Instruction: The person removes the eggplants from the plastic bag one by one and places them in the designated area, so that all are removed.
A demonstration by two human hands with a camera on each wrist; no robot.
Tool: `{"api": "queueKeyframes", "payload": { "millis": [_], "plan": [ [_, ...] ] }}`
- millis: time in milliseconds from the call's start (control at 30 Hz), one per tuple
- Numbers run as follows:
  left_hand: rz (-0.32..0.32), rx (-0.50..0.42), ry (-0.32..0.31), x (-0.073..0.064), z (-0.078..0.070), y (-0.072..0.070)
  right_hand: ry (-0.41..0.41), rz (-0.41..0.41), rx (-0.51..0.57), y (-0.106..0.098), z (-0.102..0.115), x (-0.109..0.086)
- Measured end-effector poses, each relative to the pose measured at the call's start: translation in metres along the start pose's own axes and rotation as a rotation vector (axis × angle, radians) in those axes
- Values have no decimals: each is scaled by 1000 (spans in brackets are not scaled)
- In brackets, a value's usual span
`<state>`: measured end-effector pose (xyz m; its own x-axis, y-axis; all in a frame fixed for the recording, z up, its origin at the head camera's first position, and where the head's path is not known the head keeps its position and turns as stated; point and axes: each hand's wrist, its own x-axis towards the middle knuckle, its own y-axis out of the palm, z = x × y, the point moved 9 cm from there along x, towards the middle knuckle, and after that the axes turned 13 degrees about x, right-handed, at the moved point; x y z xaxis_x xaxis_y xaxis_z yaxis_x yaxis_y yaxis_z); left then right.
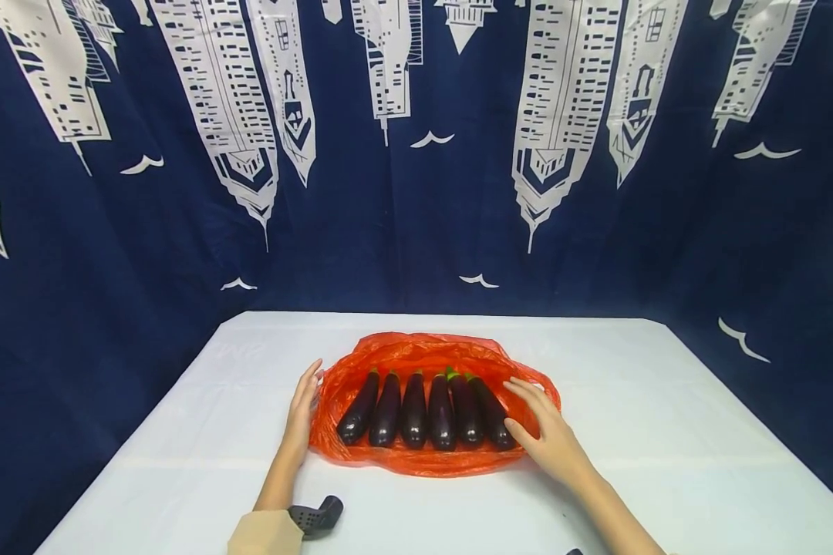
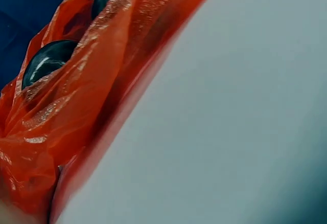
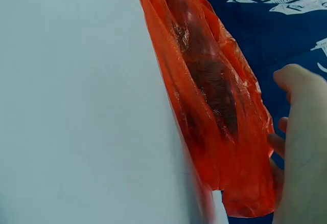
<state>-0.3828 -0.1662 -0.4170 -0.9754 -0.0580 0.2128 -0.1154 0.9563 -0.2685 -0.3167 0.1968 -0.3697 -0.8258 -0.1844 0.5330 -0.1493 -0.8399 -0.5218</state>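
Note:
Several dark purple eggplants (image 1: 413, 412) lie side by side in a row, green stem ends toward the back, inside a spread red plastic bag (image 1: 430, 464). At the bag's left edge stands my left hand (image 1: 301, 412), its fingers fairly straight beside the plastic. My right hand (image 1: 554, 443) is at the right rim, thumb and fingers spread apart, near the rightmost eggplant. In the left wrist view two eggplant ends (image 2: 48, 63) show above the crumpled bag wall (image 2: 97, 91). The right wrist view has the thumb (image 3: 301, 83) raised and the other fingers partly hidden beside the bag (image 3: 245, 178).
The bag lies on a white table (image 1: 666, 424). Behind and around the table hangs a dark blue cloth (image 1: 403, 231) printed with white buildings. A black strap piece (image 1: 317, 516) sits at the left wrist, by a beige sleeve (image 1: 265, 533).

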Motion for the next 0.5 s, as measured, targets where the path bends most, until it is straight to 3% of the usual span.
{"api": "queueKeyframes", "payload": {
  "millis": [167, 333, 500],
  "plan": [
    [80, 36, 35, -3, 0, 12, -3, 28, 3, 5, -9, -5],
    [78, 32, 72, -1, -4, 13, -28, 26, -21, 6, -9, -3],
    [81, 56, 77, -2, -4, 14, 23, 73, -59, 10, -12, -4]
  ]
}}
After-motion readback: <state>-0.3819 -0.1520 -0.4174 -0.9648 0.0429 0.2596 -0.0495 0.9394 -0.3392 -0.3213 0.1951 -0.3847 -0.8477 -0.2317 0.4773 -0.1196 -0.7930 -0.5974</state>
